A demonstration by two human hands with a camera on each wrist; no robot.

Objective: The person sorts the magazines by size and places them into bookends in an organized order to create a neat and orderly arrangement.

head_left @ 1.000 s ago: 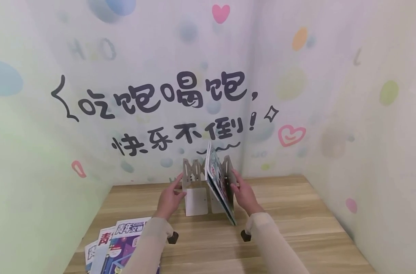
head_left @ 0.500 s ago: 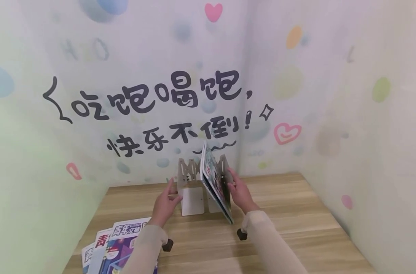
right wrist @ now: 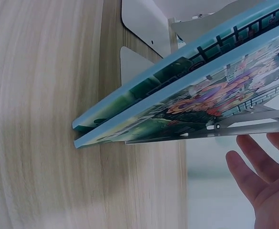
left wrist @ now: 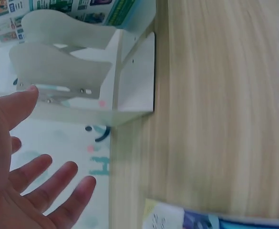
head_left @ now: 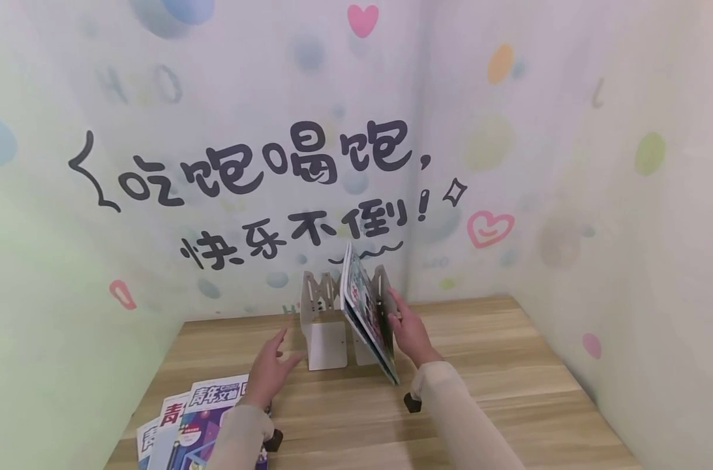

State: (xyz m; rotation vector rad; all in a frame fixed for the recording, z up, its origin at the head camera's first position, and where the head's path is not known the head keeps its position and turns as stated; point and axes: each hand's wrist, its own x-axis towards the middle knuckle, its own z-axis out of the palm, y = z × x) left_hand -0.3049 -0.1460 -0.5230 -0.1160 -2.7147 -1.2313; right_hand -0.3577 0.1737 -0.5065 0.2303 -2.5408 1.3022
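A grey metal expandable bookend (head_left: 327, 346) stands at the back of the table, with two thin magazines (head_left: 364, 313) leaning in its right part. My left hand (head_left: 269, 369) is apart from the bookend's left panel, fingers spread and holding nothing; the left wrist view shows the bookend's panels (left wrist: 58, 67) beyond the thumb. My right hand (head_left: 413, 331) is at the right panel, with the thumb at its edge and fingers along its outer side. In the right wrist view the magazines (right wrist: 187, 95) tilt against that panel, beside the hand (right wrist: 268, 181).
Several magazines (head_left: 200, 418) lie fanned on the wooden table (head_left: 497, 391) at the front left, partly under the left sleeve. A decorated wall (head_left: 244, 98) with black lettering rises right behind the bookend, and side walls close in the table.
My left hand has let go of the bookend's left panel and drawn back toward the front left. The right hand stays at the right panel. The head view has shifted slightly.
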